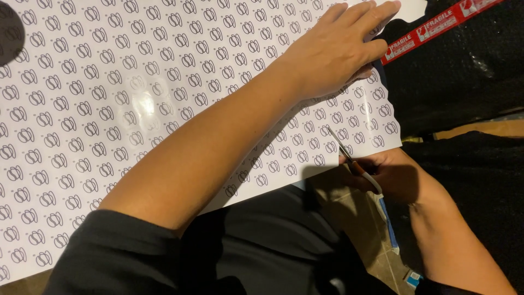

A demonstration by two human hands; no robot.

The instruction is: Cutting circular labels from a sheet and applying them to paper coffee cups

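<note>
Dim floor, black bubble-wrapped bundle [469,82] beyond. Large glossy white sheet with repeated grey loop print [109,109] under left hand [333,52], flat, fingers spread, pressing. Right hand [390,175] closed around orange-handled scissors [355,164], blades at sheet edge. Red-and-white tape strip [436,24] right of left hand.

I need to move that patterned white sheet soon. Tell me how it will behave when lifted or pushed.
The patterned sheet is probably floppy: it is wide and thin, and the left hand presses it flat. Its surface shows a glare patch, so it likely slides easily. It is probably light and easy to tear, since the scissors in the right hand are at its edge.
</note>
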